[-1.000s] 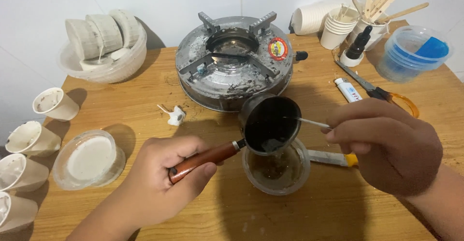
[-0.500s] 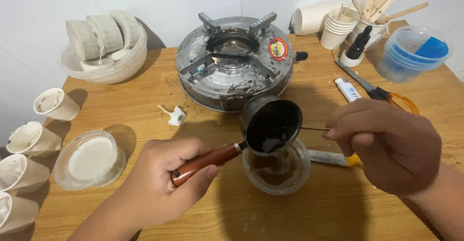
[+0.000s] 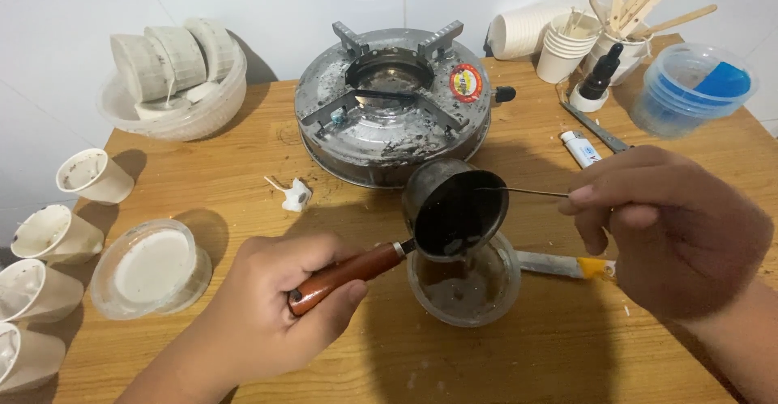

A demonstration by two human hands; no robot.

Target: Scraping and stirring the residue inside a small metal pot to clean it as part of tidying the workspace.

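My left hand [image 3: 267,307] grips the red-brown wooden handle [image 3: 344,274] of a small dark metal pot [image 3: 455,209], which is tilted over a clear plastic cup [image 3: 466,286] on the wooden table [image 3: 519,355]. Dark residue lines the cup's inside. My right hand [image 3: 673,226] pinches a thin metal rod [image 3: 523,192] whose tip reaches into the pot's mouth. A tool with a pale blade and yellow handle [image 3: 567,266] lies on the table behind the cup, partly under my right hand.
A round metal gas stove [image 3: 393,104] stands behind the pot. Left: paper cups [image 3: 93,175], a clear lidded tub [image 3: 150,268], a bowl of white moulds [image 3: 174,72]. Back right: stacked cups with wooden sticks [image 3: 567,43], a dropper bottle [image 3: 596,84], a blue tub [image 3: 689,88], a lighter [image 3: 579,146].
The pot has tipped a little further over the cup. My right hand has shifted slightly, keeping the rod inside the pot's mouth.
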